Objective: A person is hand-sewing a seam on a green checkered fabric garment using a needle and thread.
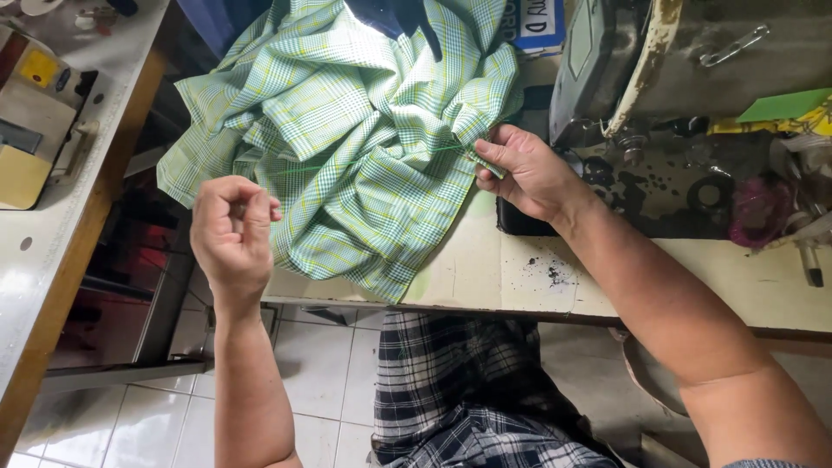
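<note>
A: Head view shows your right hand point(526, 173) pinching a fold of the cloth point(347, 147) at its right edge. Your left hand point(232, 227) is up off the table point(503, 269), fingers curled shut on a thin green thread point(381, 157).

B: Where does the thread go?

A: It runs tight across the cloth, from your left hand to the pinch in your right.

B: How do you do this well?

A: I think you should keep the pinch firm and pull the thread straight and slow, so it does not snap or bunch the fold.

B: What is the cloth like?

A: Green and white checks, soft and crumpled. It lies in a heap on the table, beside the dark sewing machine point(685, 113). One corner hangs over the front edge.
</note>
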